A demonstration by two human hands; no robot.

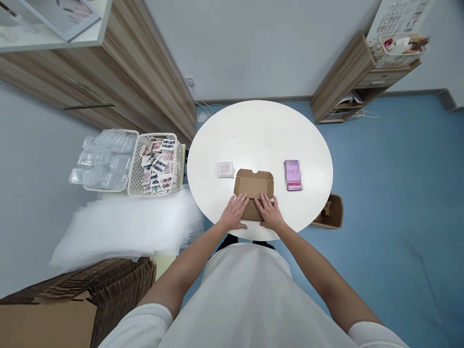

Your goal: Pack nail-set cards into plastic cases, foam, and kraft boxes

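At the near edge of the round white table [261,121] lies a brown cardboard mailer box [253,184], its lid flap open toward the table's middle. Pressing evenly along the crease on both sides at once should, I judge, keep the fold square. The left hand [235,211] and right hand [270,212] lie flat on the box's near part, fingers spread and gripping nothing, thumbs close together. The forearms converge from the table's near side, wrists low.
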